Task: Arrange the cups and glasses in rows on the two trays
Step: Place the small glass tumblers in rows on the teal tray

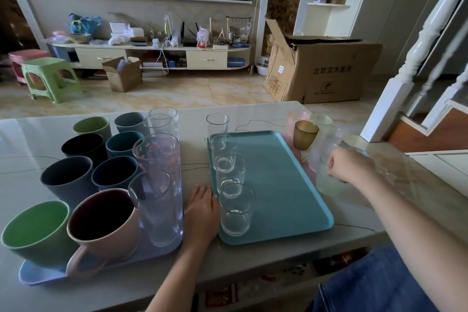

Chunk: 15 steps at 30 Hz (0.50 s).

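With the left hand (202, 206) flat beside the teal tray (278, 172), the right hand (348, 164), its grip curled around the pale green glass (326, 182), needed to lift it clear and start a second row right of the clear glasses (236, 210).

Readable text: one spot only.
Cardboard box (326, 71) on floor, side panel reads "北欧实木套房"; smaller logo line and sticker below it illegible.

Teal tray (291, 185) open rightward — small glasses (229, 175) line its left.
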Each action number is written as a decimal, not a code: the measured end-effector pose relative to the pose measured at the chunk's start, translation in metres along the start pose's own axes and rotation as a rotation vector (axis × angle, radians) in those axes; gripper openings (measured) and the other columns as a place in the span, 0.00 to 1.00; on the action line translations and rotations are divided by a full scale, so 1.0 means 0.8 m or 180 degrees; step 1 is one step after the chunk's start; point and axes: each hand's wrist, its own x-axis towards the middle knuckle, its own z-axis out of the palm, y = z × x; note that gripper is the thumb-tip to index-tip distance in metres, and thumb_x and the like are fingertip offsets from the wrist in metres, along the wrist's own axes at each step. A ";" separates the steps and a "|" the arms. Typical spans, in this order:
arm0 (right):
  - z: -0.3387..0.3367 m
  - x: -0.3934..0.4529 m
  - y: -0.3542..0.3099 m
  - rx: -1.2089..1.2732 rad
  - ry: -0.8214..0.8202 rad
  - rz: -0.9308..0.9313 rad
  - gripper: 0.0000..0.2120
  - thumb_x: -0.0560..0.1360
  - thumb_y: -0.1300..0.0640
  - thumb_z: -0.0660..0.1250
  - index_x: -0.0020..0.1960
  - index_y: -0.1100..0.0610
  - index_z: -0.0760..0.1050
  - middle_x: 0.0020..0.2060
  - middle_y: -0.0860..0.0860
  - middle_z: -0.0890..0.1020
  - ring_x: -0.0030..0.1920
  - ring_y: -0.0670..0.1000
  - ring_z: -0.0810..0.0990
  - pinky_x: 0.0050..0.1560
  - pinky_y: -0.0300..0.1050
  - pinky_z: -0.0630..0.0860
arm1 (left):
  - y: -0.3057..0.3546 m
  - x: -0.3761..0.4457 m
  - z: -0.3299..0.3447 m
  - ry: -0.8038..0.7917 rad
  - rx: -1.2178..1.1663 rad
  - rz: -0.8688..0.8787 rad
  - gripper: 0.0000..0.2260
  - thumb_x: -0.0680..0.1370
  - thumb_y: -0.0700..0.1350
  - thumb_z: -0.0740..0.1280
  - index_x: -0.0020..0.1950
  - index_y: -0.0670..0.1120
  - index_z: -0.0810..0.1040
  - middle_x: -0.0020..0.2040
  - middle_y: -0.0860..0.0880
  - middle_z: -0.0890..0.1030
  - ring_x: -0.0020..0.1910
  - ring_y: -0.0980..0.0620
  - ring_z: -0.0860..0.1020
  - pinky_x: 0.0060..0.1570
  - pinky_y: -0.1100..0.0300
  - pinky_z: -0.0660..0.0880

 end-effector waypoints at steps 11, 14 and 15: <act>-0.047 0.033 -0.144 0.0614 0.0445 -0.1046 0.02 0.74 0.57 0.69 0.44 0.51 0.79 0.45 0.51 0.83 0.43 0.54 0.79 0.39 0.43 0.71 | -0.006 0.058 0.007 0.0042 -0.0488 -0.0696 0.08 0.75 0.36 0.57 0.46 0.40 0.76 0.46 0.40 0.77 0.48 0.40 0.75 0.45 0.53 0.71; -0.045 0.071 -0.184 0.0733 0.0551 -0.1117 0.07 0.75 0.63 0.65 0.48 0.55 0.81 0.47 0.54 0.83 0.45 0.57 0.80 0.39 0.43 0.69 | -0.012 0.070 0.018 -0.0363 0.0135 -0.0485 0.22 0.77 0.47 0.51 0.68 0.46 0.71 0.65 0.42 0.74 0.68 0.41 0.67 0.68 0.50 0.63; -0.044 0.082 -0.195 0.0788 0.0618 -0.1142 0.09 0.74 0.65 0.64 0.49 0.56 0.81 0.48 0.55 0.83 0.46 0.57 0.80 0.40 0.42 0.68 | -0.015 0.071 0.020 -0.0410 0.0263 -0.0438 0.25 0.75 0.50 0.48 0.69 0.47 0.69 0.68 0.45 0.72 0.70 0.42 0.64 0.70 0.49 0.60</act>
